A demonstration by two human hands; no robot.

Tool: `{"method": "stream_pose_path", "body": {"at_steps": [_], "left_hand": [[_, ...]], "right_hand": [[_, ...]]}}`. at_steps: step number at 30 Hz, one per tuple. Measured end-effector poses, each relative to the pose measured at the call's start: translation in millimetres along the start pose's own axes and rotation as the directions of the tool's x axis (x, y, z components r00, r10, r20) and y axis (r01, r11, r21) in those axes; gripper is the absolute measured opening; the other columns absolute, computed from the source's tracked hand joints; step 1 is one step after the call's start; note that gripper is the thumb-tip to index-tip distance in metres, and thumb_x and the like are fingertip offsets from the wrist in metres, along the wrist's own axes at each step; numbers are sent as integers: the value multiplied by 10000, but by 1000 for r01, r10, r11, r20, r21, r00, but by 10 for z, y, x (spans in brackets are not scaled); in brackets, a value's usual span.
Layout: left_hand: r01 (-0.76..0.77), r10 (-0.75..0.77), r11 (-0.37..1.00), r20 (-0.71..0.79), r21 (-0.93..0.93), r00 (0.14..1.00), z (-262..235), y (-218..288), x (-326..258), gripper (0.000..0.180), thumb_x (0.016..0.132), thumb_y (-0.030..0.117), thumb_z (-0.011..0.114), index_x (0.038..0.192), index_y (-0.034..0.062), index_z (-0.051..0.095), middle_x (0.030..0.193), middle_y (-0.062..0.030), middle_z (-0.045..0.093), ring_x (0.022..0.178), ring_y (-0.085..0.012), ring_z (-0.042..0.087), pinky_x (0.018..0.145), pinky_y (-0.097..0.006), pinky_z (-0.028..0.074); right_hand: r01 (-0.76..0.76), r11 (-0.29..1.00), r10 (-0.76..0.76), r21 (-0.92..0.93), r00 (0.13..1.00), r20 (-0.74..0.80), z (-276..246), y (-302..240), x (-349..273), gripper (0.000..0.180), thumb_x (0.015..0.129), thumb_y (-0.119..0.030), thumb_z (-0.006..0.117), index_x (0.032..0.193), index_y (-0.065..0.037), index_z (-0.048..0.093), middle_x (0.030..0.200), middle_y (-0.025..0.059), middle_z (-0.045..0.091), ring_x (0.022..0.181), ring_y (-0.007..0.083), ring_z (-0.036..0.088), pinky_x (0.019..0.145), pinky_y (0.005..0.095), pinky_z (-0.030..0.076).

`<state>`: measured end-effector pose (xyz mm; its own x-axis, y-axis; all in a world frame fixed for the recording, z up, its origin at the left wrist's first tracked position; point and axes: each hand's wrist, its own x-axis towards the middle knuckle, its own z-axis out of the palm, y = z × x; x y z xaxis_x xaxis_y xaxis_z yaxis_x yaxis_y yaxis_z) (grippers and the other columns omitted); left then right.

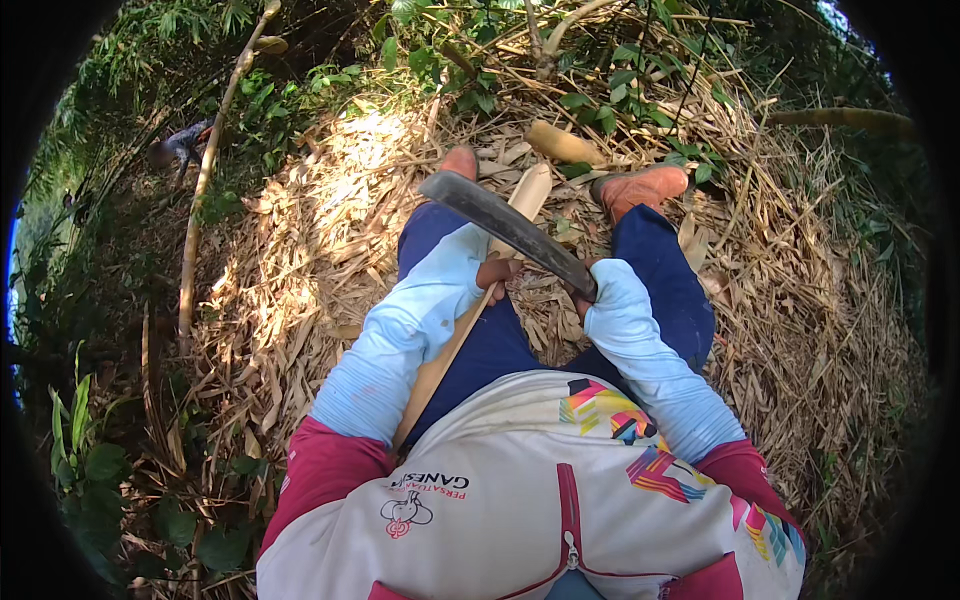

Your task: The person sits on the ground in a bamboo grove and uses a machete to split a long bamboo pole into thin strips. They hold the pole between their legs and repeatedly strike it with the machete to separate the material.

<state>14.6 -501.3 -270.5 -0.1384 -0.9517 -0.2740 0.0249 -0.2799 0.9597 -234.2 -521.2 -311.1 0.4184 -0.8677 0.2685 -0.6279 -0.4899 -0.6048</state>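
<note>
- Head view, far left: another person [180,143] bends among green bushes, well apart, beside a long leaning bamboo pole [205,175].
- Left hand [496,272] has its fingers wrapped closed around a pale split bamboo strip [528,195]; the strip runs from near the waist up between the legs toward the boots.
- Left forearm, in a light blue sleeve, reaches forward and inward.
- Curved dark machete [505,228] crosses just above the strip, blade tip pointing up-left.
- Right hand [586,290] has its fingers closed on the machete's handle, mostly hidden by the sleeve.
- Brown boot [642,187] rests on dry bamboo litter [300,260].
</note>
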Motion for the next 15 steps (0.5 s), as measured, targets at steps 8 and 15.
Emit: {"method": "stream_pose_path", "body": {"at_steps": [8, 15], "left_hand": [[107, -80, 951, -103, 290, 991, 232, 207, -85, 349, 756, 182, 769, 1009, -24, 643, 670, -52, 587, 533, -133, 550, 511, -272, 462], [74, -63, 948, -46, 310, 997, 195, 188, -79, 378, 797, 241, 777, 1043, -1, 624, 739, -54, 606, 611, -128, 571, 567, -269, 481]], "right_hand": [[51, 989, -21, -141, 978, 209, -160, -294, 391, 194, 627, -107, 739, 808, -106, 667, 711, 136, 618, 739, 357, 639, 651, 460, 483], [141, 985, -115, -103, 969, 220, -34, -215, 438, 143, 617, -123, 731, 719, -90, 637, 671, 139, 613, 694, 359, 641, 625, 469, 485]]}}
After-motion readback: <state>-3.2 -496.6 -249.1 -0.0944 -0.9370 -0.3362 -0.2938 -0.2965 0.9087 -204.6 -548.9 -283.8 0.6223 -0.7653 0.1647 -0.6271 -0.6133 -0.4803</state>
